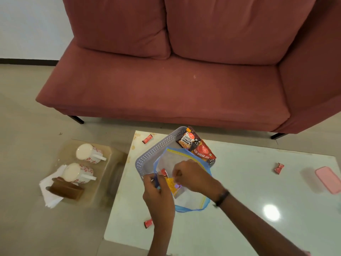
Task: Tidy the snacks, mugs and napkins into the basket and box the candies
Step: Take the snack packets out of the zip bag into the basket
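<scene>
**Me:** Clear plastic with a blue edge, that is the bag (184,182) I am holding over the white table (239,200). My left hand (158,193) pinches its blue rim to keep it open. My right hand (191,176) is curled over the mouth, with the fingers closed on something small. I cannot tell for sure what it is.

**Friend:** What is in the bag so far?

**Me:** A red candy (163,172) sits near the top, and there is something yellow (171,184) under it. The bag lies partly over the grey basket (153,154).

**Friend:** Is the basket full?

**Me:** No. Only two snack packets are in it, the peanuts (186,140) and a red one (203,151). They lean in the far corner.

**Friend:** So what is left?

**Me:** A lot, I think. Three red candies lie loose on the table: one at the far left corner (147,139), one near my left arm (148,223), one far to the right (279,168). The two mugs (86,152) lie on their sides on the little glass table (114,154) to the left, with the napkins (48,193) and a brown thing (65,189) beside them. None are in the basket yet.

**Friend:** Anything you cannot see well?

**Me:** My hands hide the mouth of the bag. The pink thing (328,182) at the right edge is cut off. I see no candy box.
</scene>
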